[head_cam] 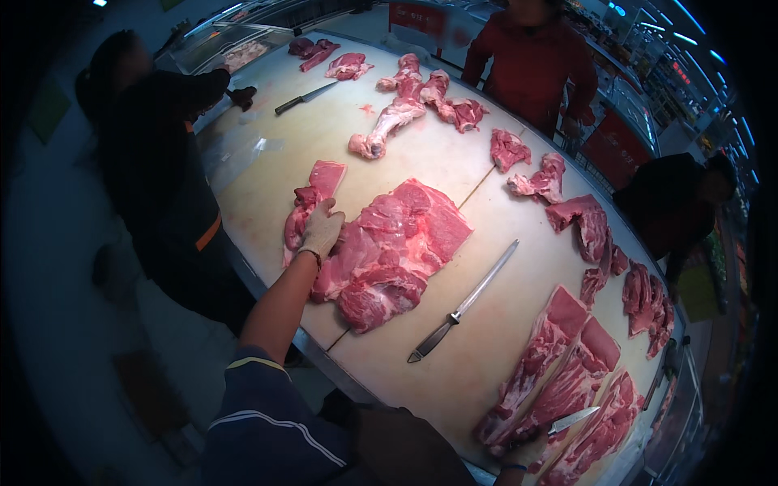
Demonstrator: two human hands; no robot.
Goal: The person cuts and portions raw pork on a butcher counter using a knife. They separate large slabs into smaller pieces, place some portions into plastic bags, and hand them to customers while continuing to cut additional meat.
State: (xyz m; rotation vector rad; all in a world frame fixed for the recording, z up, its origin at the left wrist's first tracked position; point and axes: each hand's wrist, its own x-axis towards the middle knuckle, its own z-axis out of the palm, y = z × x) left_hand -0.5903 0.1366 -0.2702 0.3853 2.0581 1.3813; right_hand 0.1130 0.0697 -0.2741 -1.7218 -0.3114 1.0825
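My left hand (322, 229), in a pale glove, lies where a narrow strip of raw meat (296, 223) meets a large slab of raw meat (395, 237). Its fingertips are partly hidden against the meat, so I cannot tell whether they grip it. At the lower right, my right hand (527, 451) holds a knife (574, 419), its blade pointing right over long cuts of meat (565, 370). That hand is dim and partly cut off by shadow. Between my hands, a honing steel (468, 297) with a dark handle rests on the pale cutting table (389, 364).
Another knife (306, 97) lies near the far left edge. Meaty bones (395, 109) and smaller cuts (586, 228) line the far side. A person in dark clothing (164, 164) stands at the left, one in red (529, 61) across the table, and another (674, 200) at the right.
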